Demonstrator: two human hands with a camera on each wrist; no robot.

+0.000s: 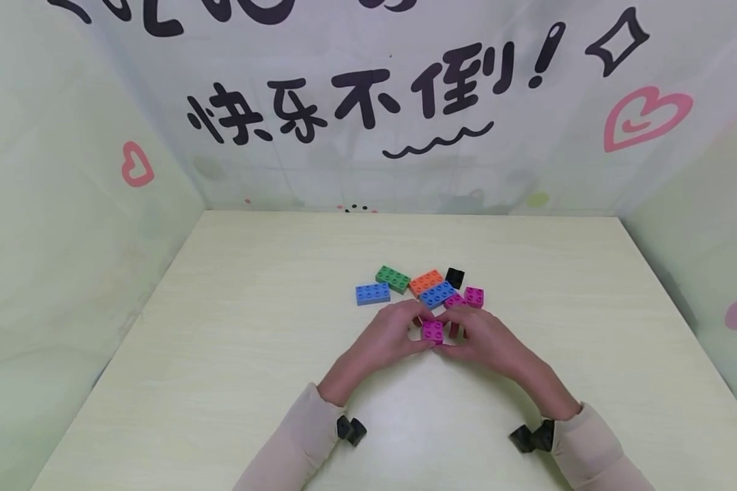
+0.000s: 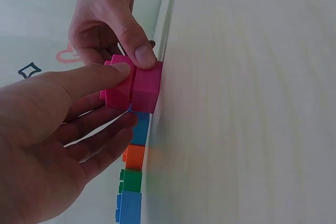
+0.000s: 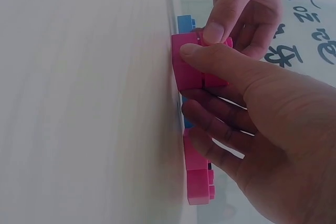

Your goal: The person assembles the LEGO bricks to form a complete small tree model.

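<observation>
Two pink toy building bricks are stacked at the table's middle, a thin dark seam between them. My left hand [image 1: 396, 333] pinches the upper pink brick [image 2: 118, 95], its thumb on the near side. From the other side my right hand [image 1: 485, 339] grips the lower pink brick [image 3: 186, 72], which is close to the tabletop in both wrist views. Studs show on top of the upper brick in the head view. Whether the two bricks are fully pressed together I cannot tell. Each hand's fingertips on the far side are partly hidden.
Just beyond the hands lie a blue brick [image 1: 372, 294], a green brick [image 1: 393, 279], an orange brick [image 1: 426, 281], a second blue brick [image 1: 437, 294], a black brick [image 1: 455, 277] and two pink bricks, the outer pink brick [image 1: 475, 296] rightmost. Printed cloth walls surround the pale table [image 1: 221, 354].
</observation>
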